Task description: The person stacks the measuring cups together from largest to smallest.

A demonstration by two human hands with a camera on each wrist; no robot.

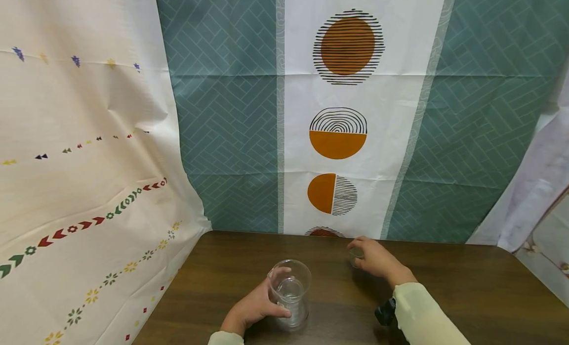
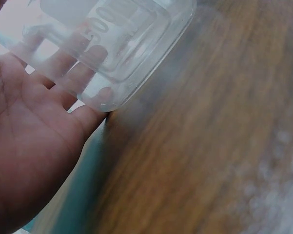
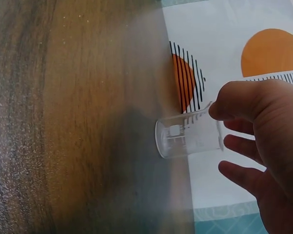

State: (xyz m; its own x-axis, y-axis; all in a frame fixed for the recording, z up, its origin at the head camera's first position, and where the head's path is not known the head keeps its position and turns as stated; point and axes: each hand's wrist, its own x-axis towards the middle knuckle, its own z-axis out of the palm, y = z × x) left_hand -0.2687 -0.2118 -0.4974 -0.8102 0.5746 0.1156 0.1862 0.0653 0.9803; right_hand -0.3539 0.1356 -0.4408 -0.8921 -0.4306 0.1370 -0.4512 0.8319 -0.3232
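My left hand (image 1: 257,308) holds a large clear beaker (image 1: 289,268) from its left side, thumb in front and fingers round behind. A smaller clear vessel (image 1: 291,289) shows nested inside it. In the left wrist view the fingers are visible through the wall of the beaker (image 2: 136,44), which bears a "500" marking. Toward the back of the table, my right hand (image 1: 378,258) is over a small clear beaker (image 3: 190,136) that stands on the wood. One digit overlaps its rim, while the other fingers are spread loosely just above the rim.
The brown wooden table (image 1: 231,266) reaches back to a hanging cloth (image 1: 226,112) in green and white with orange circles. A cream patterned cloth (image 1: 89,187) hangs along the left side. A dark strap piece (image 1: 385,311) sits at my right wrist.
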